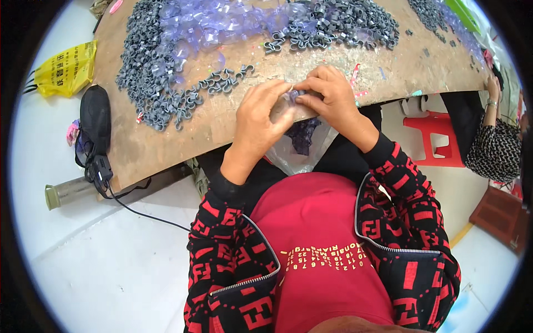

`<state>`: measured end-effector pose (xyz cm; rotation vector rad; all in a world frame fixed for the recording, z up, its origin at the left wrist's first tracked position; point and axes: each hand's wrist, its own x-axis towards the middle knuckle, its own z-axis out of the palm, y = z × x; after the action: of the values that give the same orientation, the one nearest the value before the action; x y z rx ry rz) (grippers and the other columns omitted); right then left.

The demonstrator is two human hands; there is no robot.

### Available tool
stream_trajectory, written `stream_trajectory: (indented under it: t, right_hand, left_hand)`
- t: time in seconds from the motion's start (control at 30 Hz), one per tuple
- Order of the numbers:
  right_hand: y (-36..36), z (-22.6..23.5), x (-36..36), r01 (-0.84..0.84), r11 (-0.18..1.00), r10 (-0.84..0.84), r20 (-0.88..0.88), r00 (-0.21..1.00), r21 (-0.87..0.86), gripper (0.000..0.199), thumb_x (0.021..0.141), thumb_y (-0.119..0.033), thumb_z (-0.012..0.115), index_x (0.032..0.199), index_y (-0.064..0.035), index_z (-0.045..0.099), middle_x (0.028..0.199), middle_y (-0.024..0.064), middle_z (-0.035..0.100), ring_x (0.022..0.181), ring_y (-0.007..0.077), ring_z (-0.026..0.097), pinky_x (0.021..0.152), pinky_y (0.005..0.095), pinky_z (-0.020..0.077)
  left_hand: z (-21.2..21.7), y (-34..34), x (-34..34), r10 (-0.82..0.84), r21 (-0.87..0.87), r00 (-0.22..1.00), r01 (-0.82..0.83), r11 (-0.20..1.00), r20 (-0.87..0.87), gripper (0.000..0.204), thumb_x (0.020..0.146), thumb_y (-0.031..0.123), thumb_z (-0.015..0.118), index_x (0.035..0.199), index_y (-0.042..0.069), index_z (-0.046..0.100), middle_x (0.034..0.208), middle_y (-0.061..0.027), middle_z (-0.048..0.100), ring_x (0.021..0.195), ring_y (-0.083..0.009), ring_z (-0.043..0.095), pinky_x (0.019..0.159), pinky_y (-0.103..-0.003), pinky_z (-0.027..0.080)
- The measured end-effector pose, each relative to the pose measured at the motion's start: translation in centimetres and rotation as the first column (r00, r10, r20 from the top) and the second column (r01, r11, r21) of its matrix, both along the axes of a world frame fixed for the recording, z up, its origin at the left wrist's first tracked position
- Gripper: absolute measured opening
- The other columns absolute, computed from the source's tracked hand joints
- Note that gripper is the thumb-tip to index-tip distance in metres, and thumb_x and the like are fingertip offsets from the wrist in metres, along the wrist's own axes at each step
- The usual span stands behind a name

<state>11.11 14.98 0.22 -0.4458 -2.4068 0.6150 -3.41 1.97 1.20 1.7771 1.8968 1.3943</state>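
At the near edge of the wooden table, my left hand (260,117) and my right hand (332,99) meet with fingers pinched. Between the fingertips is a small clear purplish plastic piece (292,96), mostly covered, so its exact shape is hard to make out. Both hands appear to grip it. Beyond them lie a heap of clear purplish plastic cups (222,25) and many small curved grey plastic clips (147,61). A short trail of loose grey clips (226,79) reaches toward my left hand. Below the hands, a clear plastic bag (319,157) hangs at the table edge, near a dark purple patterned cloth (302,135).
A black pouch (95,119) with a cable sits at the table's left edge, beside a yellow bag (66,69). At right are a red stool (436,136) and another person's arm (492,102) at the table. More grey clips (430,16) lie far right.
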Motion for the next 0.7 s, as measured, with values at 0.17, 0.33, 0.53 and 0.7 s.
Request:
stream_trajectory:
  t: [0.17,0.33,0.53,0.7]
  right_hand:
    - [0.0,-0.4,0.4,-0.018,1.0,0.018,-0.003,1.0,-0.005,0.02,0.071,-0.019,0.074,0.088,-0.0105,0.068,0.083,0.0049,0.057,0.082,0.0264,0.054,0.072,0.0374,0.0415]
    - [-0.3,0.9,0.7,-0.086,0.992,0.085,-0.009,0.996,-0.098,0.022,0.073,-0.012,0.073,0.093,-0.0081,0.066,0.083,0.007,0.057,0.082,0.0272,0.056,0.071,0.0347,0.0439]
    - [0.2,1.2,0.5,-0.13,0.985,0.133,0.017,0.991,-0.113,0.022,0.074,-0.007,0.071,0.095,-0.0058,0.064,0.081,0.0078,0.059,0.078,0.0252,0.059,0.069,0.0345,0.0461]
    - [0.4,2.2,0.3,-0.135,0.971,0.152,0.076,0.985,-0.199,0.014,0.076,-0.003,0.067,0.09,-0.0032,0.064,0.079,0.0082,0.059,0.075,0.0238,0.061,0.063,0.0314,0.0473]
  left_hand:
    - [-0.4,0.3,1.4,0.061,-0.007,0.998,-0.061,0.998,-0.015,0.036,0.072,0.006,0.069,0.107,0.001,0.062,0.105,-0.0154,0.062,0.095,-0.0327,0.059,0.083,-0.039,0.048]
    - [-0.5,0.9,1.7,0.09,-0.008,0.995,-0.09,0.996,-0.053,0.03,0.074,0.004,0.067,0.104,0.001,0.062,0.1,-0.0147,0.063,0.091,-0.0328,0.061,0.079,-0.04,0.049]
    - [-0.1,0.6,1.3,0.076,-0.034,0.995,-0.079,0.996,-0.067,0.024,0.075,0.003,0.067,0.099,0.002,0.062,0.094,-0.0131,0.063,0.084,-0.0315,0.062,0.074,-0.038,0.05]
    - [0.3,1.0,0.6,0.027,-0.099,0.999,-0.03,0.995,-0.036,0.019,0.073,0.004,0.069,0.091,0.004,0.063,0.089,-0.0119,0.061,0.081,-0.0319,0.061,0.069,-0.039,0.048]
